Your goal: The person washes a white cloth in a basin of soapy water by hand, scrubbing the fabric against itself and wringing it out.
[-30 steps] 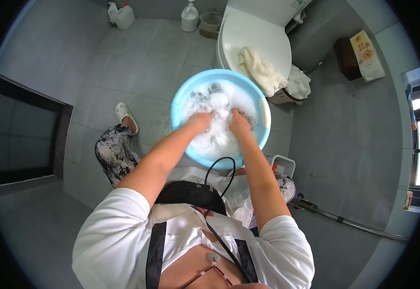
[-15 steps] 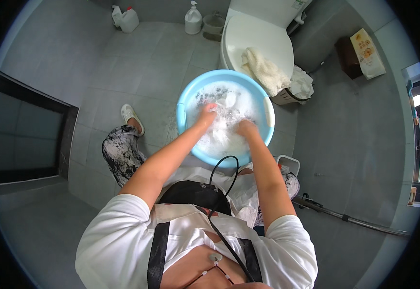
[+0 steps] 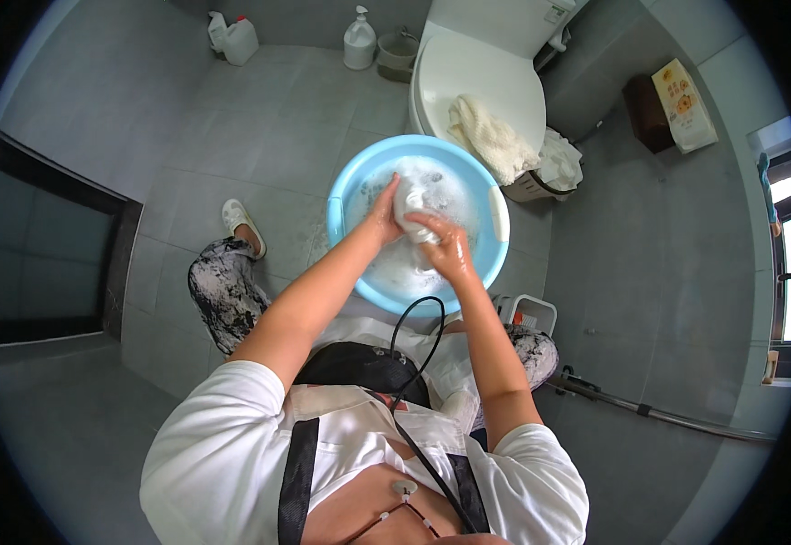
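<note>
A light-blue round basin (image 3: 414,143) in front of me holds water covered with white suds (image 3: 398,277). Over the foam, both hands grip a bunched wet white cloth (image 3: 408,202). My left hand (image 3: 385,213) closes on its left side, thumb side up. From the right, my right hand (image 3: 447,245) wraps its fingers across the cloth's lower part, wet and shiny with soapy water. What kind of cloth it is cannot be made out.
Beyond the basin stands a white toilet (image 3: 482,77), with a cream towel (image 3: 491,136) draped over its seat. Beside it is a waste basket (image 3: 533,188) stuffed with white material. A pump bottle (image 3: 359,41), a small bucket (image 3: 397,56) and white jugs (image 3: 239,41) line the far wall.
Both hands were down in the suds, the right one partly sunk. Now they have come up and together, with the white cloth lifted between them.
</note>
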Available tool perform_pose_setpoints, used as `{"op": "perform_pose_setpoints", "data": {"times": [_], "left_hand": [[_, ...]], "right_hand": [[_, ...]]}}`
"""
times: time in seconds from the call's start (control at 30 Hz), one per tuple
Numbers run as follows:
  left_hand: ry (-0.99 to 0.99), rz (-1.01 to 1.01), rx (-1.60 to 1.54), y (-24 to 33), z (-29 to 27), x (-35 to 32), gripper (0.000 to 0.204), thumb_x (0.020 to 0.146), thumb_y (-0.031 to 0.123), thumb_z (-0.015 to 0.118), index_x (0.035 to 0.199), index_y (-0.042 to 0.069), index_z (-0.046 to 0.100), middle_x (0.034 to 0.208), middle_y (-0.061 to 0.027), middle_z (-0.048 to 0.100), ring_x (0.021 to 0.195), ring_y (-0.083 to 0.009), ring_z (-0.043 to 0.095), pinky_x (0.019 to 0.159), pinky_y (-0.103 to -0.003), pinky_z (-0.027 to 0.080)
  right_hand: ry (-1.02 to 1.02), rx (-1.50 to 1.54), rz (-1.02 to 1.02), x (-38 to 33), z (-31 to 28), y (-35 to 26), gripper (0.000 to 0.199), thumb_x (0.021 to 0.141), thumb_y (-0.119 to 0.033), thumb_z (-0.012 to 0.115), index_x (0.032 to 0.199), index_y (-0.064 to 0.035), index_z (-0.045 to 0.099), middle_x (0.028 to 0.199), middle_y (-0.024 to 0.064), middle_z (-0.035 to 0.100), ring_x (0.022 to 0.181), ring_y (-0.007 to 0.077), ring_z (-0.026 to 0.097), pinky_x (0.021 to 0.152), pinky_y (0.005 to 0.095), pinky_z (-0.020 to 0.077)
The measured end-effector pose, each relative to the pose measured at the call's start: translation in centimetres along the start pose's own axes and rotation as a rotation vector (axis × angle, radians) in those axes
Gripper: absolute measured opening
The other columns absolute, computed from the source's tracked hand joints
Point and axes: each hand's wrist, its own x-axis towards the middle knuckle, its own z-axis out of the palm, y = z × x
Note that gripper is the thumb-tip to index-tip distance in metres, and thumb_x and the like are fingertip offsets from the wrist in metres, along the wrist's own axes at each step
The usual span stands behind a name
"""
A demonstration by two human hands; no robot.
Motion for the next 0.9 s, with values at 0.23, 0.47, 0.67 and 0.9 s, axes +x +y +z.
{"op": "perform_pose_setpoints", "data": {"times": [0.23,0.47,0.67,0.9], "left_hand": [[-0.046,0.173,0.110,-2.2,-1.5,0.6,0.035,0.086,0.029,0.032,0.104,0.005,0.048,0.093,-0.0126,0.055,0.083,-0.0231,0.056,0.071,-0.034,0.047],[0.301,0.337,0.103,-5.7,-7.1,6.4,0.028,0.085,0.016,0.037,0.109,0.006,0.045,0.101,-0.0123,0.053,0.087,-0.0215,0.055,0.074,-0.035,0.048],[0.388,0.354,0.309,-2.2,0.0,1.5,0.029,0.076,0.006,0.047,0.105,0.006,0.046,0.097,-0.0109,0.052,0.087,-0.0206,0.053,0.072,-0.036,0.047],[0.381,0.279,0.284,-0.4,-3.0,1.4,0.029,0.078,0.017,0.052,0.106,0.013,0.047,0.107,-0.0039,0.047,0.099,-0.0217,0.047,0.088,-0.044,0.033]], "right_hand": [[0.086,-0.099,-0.065,-0.4,2.3,-0.2,0.032,0.071,-0.025,0.061,0.098,-0.0075,0.055,0.094,0.0135,0.053,0.090,0.0301,0.050,0.076,0.0360,0.0416],[0.272,-0.235,0.264,1.3,2.6,3.8,0.021,0.080,-0.027,0.049,0.086,-0.0074,0.053,0.083,0.0172,0.057,0.075,0.0358,0.054,0.066,0.0409,0.0422],[0.196,-0.547,0.357,0.9,-1.2,6.7,0.020,0.081,-0.024,0.047,0.096,-0.0105,0.051,0.087,0.0151,0.058,0.073,0.0347,0.055,0.064,0.0432,0.0427],[0.112,-0.823,0.182,0.6,-0.2,9.2,0.034,0.076,-0.025,0.053,0.110,-0.0180,0.049,0.108,0.0133,0.047,0.095,0.0322,0.049,0.074,0.0409,0.0431]]}}
